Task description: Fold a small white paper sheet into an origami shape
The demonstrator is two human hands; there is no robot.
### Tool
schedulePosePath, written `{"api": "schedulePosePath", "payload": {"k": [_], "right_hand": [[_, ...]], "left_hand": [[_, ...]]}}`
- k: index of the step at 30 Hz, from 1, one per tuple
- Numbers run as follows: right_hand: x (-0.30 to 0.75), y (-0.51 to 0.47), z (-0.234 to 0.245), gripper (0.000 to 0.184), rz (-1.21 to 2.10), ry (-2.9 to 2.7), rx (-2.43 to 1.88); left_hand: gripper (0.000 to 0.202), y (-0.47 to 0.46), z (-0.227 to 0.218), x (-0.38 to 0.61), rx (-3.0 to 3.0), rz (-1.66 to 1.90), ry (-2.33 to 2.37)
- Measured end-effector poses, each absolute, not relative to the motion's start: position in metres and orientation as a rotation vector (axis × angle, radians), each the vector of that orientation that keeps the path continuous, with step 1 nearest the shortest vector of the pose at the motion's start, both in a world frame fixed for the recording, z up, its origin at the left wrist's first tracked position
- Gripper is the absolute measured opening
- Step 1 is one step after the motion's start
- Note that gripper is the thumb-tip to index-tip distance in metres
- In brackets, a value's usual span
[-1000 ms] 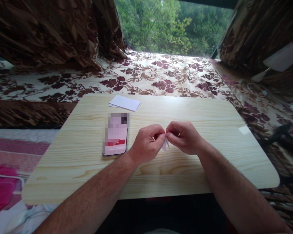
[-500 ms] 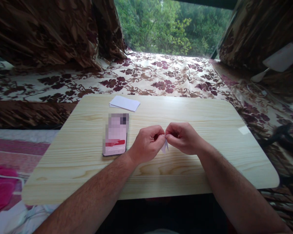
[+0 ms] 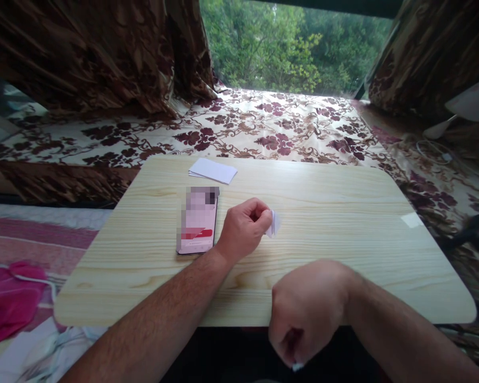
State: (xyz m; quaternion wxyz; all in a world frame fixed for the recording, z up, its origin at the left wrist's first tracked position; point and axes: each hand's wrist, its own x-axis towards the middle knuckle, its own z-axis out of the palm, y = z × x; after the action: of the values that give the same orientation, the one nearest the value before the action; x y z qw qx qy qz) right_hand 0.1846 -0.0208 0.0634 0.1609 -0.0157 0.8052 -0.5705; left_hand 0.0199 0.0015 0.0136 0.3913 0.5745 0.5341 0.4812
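Observation:
My left hand [image 3: 243, 229] is closed in a pinch over the middle of the table. Between its thumb and finger it holds a small folded piece of white paper [image 3: 273, 224], whose creased end sticks out to the right. Lower and nearer to me, my right hand [image 3: 307, 308] hangs past the table's front edge, its fingers curled downward. A tiny white scrap [image 3: 297, 366] shows at its fingertips, probably paper, though it is blurred. Left of my left hand lies a phone [image 3: 197, 221] with a lit, partly pixelated screen. Behind it rests a stack of white paper [image 3: 213, 171].
The light wood-grain table [image 3: 343, 213] has rounded corners. A white patch [image 3: 412, 220] lies near its right edge. Beyond stretches a floral-patterned cloth [image 3: 275, 122] below a window with curtains [image 3: 131, 53]. At the right stands a white lamp [image 3: 473, 101]; at the left lies pink cloth [image 3: 14, 298].
My right hand has parted from my left and moved down toward me, past the table edge, with a tiny white scrap. My left hand still pinches the folded paper. The view has shifted slightly.

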Motion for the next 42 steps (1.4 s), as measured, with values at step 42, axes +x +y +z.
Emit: {"api": "schedulePosePath", "payload": {"k": [42], "right_hand": [[0.184,0.031,0.025,0.018,-2.358,2.657,2.022]], "left_hand": [[0.022,0.007,0.024,0.020,1.104,1.328,1.168]]}}
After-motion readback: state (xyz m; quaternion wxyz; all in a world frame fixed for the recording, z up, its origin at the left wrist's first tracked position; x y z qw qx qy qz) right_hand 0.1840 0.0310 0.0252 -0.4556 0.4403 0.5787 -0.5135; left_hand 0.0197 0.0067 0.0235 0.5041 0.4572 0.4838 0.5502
